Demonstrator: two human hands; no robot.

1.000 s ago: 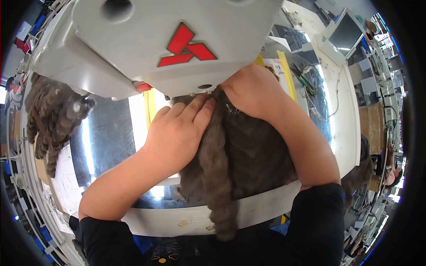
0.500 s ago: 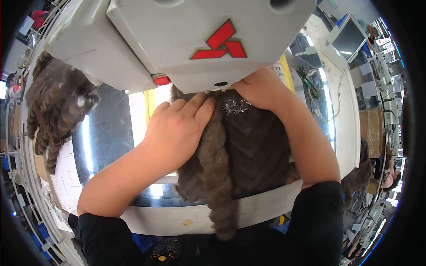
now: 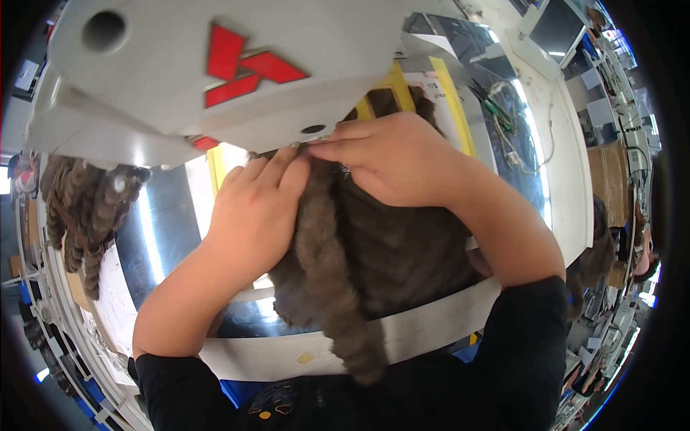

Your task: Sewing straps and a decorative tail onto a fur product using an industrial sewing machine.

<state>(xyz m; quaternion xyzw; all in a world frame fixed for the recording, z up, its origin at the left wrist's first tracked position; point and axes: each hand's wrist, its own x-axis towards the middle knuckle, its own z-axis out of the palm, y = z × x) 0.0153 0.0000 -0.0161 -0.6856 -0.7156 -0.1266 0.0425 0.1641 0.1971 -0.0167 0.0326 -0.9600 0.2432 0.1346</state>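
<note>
While the left hand [image 3: 251,212] lies palm down with its fingers extended toward the pale, smooth machine head [image 3: 158,50], the right hand [image 3: 402,158] reaches across from the other side, fingers pointing left; whether either one grips cannot be told. Beneath both, the brown fur piece [image 3: 402,251] spreads over the shiny tabletop [image 3: 169,244], its dense pile faintly ridged, a fluffy, rope-like strip [image 3: 320,248] hanging past the near edge.

A head-worn fisheye looks closely down over the worktable [image 3: 431,332].
</note>
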